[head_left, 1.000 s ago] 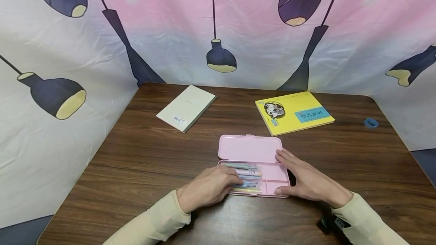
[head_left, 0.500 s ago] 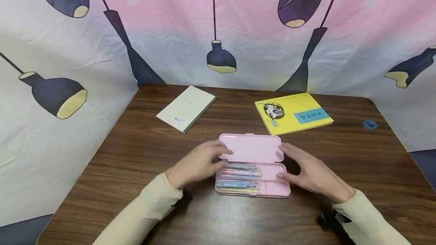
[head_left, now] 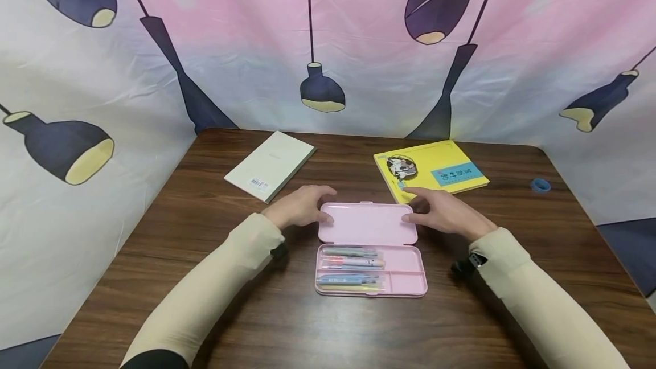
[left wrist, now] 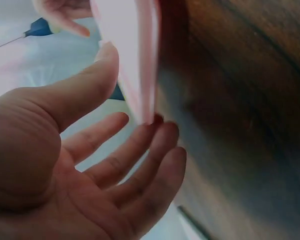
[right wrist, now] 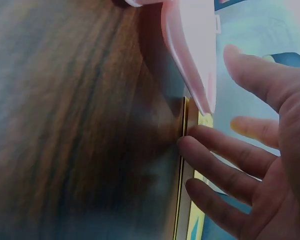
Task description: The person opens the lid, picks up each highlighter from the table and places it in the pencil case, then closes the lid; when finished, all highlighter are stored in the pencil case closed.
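A pink pencil case (head_left: 405,285) lies unfolded on the table, its lid (head_left: 366,224) tipped back on the far side. Several pens (head_left: 353,262) in clear sleeves fill the left part of its tray. At the lid's left edge is my left hand (head_left: 302,206), thumb over the inner face and fingers around the outer side; in the left wrist view the fingertips (left wrist: 169,132) are at the lid's edge, without a firm pinch. My right hand (head_left: 446,212) spreads at the lid's right corner, thumb (right wrist: 250,70) apart from the lid in the right wrist view.
A pale green notebook (head_left: 271,164) lies at the back left. Behind the lid on the right is a yellow book (head_left: 435,167), close to my right fingers. A blue tape roll (head_left: 540,185) sits near the table's right edge. A printed curtain hangs behind.
My left hand has left the pens and moved up to the lid's left edge. The right hand has shifted from the tray's right end up to the lid. The pens stay in the tray.
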